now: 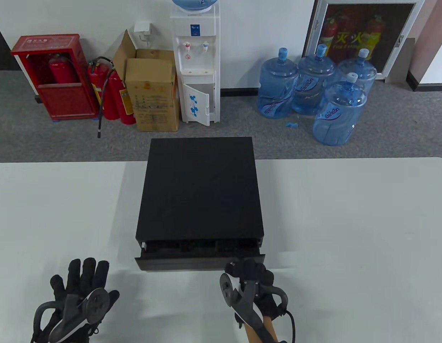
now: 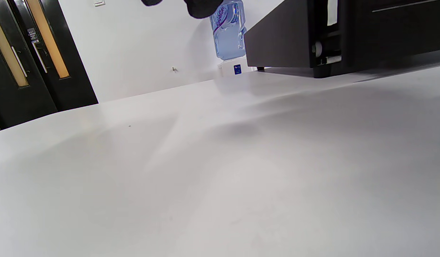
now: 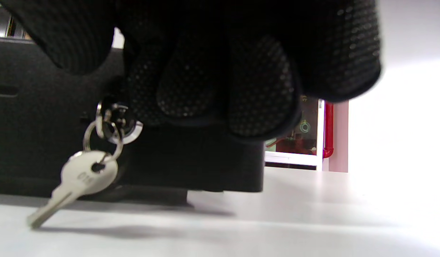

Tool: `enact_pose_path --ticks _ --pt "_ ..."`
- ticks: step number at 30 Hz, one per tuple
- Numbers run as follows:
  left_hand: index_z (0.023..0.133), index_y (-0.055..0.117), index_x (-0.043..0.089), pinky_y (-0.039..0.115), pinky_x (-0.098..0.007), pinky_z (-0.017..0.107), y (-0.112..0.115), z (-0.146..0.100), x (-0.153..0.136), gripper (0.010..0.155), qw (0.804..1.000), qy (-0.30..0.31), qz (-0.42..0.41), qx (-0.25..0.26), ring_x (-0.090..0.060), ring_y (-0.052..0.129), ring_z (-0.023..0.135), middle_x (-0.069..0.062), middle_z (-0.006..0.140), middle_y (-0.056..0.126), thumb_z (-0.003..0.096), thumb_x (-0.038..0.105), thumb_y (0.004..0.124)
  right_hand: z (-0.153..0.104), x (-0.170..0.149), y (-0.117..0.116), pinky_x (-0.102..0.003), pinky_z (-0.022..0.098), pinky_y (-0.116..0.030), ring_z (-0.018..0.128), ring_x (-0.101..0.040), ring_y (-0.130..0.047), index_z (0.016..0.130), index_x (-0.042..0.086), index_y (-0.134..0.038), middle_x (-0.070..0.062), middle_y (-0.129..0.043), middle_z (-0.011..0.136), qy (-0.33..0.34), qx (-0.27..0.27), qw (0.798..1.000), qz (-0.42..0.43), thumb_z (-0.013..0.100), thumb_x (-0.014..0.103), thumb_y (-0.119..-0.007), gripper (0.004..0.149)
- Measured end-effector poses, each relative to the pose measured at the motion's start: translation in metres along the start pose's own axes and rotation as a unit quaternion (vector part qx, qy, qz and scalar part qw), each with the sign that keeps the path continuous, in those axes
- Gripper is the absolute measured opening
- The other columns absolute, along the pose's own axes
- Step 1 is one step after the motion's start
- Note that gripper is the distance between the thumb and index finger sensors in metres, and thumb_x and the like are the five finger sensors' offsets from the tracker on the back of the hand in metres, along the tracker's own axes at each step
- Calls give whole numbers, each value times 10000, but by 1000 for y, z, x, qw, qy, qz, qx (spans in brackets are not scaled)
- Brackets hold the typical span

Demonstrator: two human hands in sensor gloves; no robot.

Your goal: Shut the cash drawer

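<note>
A black cash drawer box (image 1: 199,189) stands on the white table (image 1: 349,221). Its drawer (image 1: 185,263) sticks out a little at the front, and a gap shows dark compartments. My right hand (image 1: 247,268) is at the right part of the drawer front, fingers curled. In the right wrist view the curled fingers (image 3: 220,78) are close against the drawer front (image 3: 45,107), beside a lock (image 3: 116,121) with a silver key (image 3: 77,182) hanging on a ring. My left hand (image 1: 81,273) lies on the table left of the drawer, fingers spread, holding nothing.
The box's side (image 2: 284,43) shows in the left wrist view. Beyond the table's far edge stand a water dispenser (image 1: 196,64), several blue water jugs (image 1: 306,85), a cardboard box (image 1: 153,93) and red fire extinguishers (image 1: 110,89).
</note>
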State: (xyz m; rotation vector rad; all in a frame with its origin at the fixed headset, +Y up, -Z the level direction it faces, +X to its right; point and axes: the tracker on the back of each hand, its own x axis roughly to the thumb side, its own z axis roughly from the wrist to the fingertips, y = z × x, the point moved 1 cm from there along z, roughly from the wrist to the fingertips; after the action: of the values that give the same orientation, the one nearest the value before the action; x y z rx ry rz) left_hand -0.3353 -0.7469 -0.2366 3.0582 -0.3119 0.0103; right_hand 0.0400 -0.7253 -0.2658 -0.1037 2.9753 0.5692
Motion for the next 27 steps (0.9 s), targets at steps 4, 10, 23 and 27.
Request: enact_pose_path --ticks 4,10,23,27 --pt "1190 196 312 302 -755 754 0 0 1 831 1000 1 0 1 -450 261 1204 -109 1308 314 496 706 429 0 1 -5 -436 381 -913 395 -201 -1074 634 260 -968 7 -1061 532 -3 4 1000 -6 371 609 -725 500" --pt "1188 196 314 303 -755 754 -1 0 1 828 1000 2 1 2 -449 262 1204 -108 1308 315 497 706 429 0 6 -15 -431 375 -915 387 -196 -1075 591 322 -979 12 -1062 524 -4 16 1000 -9 375 609 -722 441" --pt "1189 199 314 302 -756 753 -2 -1 1 829 1000 3 3 4 -449 261 1203 -112 1308 313 496 706 430 7 7 -30 -420 363 -924 379 -174 -1072 596 343 -938 19 -1053 514 -45 86 994 40 411 547 -728 346" --pt "1187 198 318 302 -755 754 -2 -1 2 825 1000 3 3 5 -450 257 1204 -110 1308 309 496 706 430 16 9 -34 -444 362 -914 389 -200 -1064 601 254 -951 -19 -1044 531 -64 148 985 60 410 492 -722 381"
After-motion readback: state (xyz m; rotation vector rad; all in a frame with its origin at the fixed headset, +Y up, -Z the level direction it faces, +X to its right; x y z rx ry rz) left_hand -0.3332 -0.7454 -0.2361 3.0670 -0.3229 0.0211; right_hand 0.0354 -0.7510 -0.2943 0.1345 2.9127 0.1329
